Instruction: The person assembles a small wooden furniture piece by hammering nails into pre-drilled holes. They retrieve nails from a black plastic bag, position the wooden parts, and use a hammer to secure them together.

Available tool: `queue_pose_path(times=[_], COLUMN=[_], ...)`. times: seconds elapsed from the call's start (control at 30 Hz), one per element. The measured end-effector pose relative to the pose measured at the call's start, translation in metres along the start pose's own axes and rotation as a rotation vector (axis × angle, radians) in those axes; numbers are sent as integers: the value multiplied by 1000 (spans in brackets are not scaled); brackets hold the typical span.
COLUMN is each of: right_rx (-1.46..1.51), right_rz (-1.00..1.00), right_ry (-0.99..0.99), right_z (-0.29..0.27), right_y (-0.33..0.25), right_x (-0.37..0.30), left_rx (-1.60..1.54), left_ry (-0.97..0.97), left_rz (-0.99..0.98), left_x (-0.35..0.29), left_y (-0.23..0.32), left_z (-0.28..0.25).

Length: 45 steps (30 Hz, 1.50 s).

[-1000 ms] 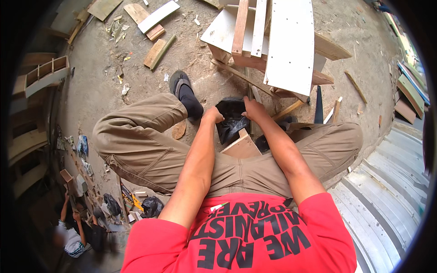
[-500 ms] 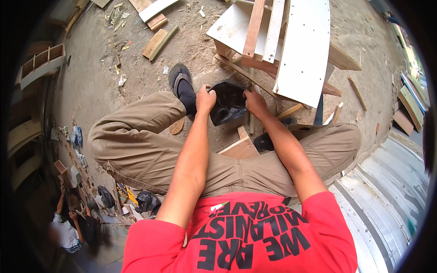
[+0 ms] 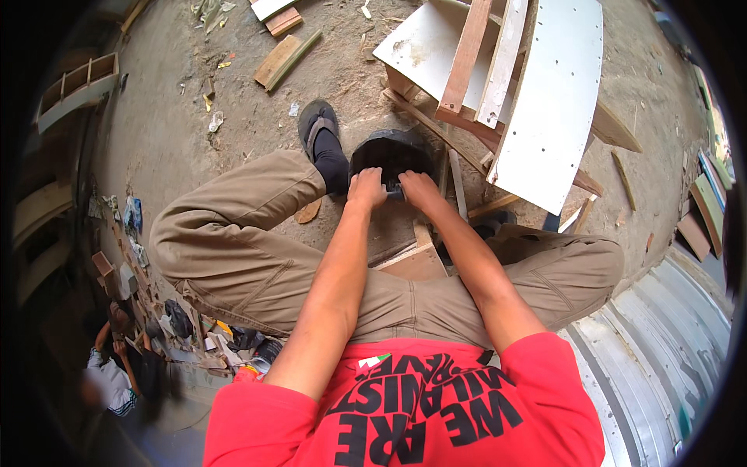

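Note:
Between my spread legs is a black plastic bag [image 3: 391, 148], its mouth gaping and its far rim standing up in a curve. My left hand [image 3: 368, 187] is closed on the bag's near edge. Close beside it, my right hand [image 3: 419, 190] grips the same edge with fingers curled over. The fingertips of both hands are partly hidden, and the bag's inside is too dark to make out. Just below the hands, a wooden piece [image 3: 416, 262] lies in front of my lap.
A white-panelled wooden frame [image 3: 548, 109] lies ahead to the right, with loose slats around it. Wood offcuts [image 3: 282, 61] and scraps litter the ground ahead. Corrugated metal sheet [image 3: 646, 350] is at the lower right. Another person [image 3: 117, 381] is at the far left.
My hands have moved from the bag's two sides to its near edge, closer together and a little lower. The bag's mouth now gapes wider. The view has shifted slightly.

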State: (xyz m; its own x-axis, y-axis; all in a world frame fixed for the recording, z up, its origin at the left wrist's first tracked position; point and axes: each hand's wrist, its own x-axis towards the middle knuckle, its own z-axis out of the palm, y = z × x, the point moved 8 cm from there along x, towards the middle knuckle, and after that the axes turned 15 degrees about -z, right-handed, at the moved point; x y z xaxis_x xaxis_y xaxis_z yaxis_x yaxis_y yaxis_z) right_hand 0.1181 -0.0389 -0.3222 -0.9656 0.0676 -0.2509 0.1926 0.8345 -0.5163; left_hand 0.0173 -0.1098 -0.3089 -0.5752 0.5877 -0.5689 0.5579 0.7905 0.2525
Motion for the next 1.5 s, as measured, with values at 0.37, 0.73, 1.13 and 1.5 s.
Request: queue_pose_path(times=[0.37,0.73,1.13,1.5], right_rx=[-53,-38,-72,-174], right_rz=[-105,46,196,94], right_ry=[234,-47,-159,70], right_z=[-46,-21,-17,-47], right_y=[-1,34,39,55], right_x=[-15,-12,-8,8], left_rx=[19,106,80,-216], left_ry=[38,-99,-134,-59], left_rz=[-38,-46,-90,-96], left_x=[3,3,11,26], left_y=[8,5,5,15], left_z=[3,6,9,-17])
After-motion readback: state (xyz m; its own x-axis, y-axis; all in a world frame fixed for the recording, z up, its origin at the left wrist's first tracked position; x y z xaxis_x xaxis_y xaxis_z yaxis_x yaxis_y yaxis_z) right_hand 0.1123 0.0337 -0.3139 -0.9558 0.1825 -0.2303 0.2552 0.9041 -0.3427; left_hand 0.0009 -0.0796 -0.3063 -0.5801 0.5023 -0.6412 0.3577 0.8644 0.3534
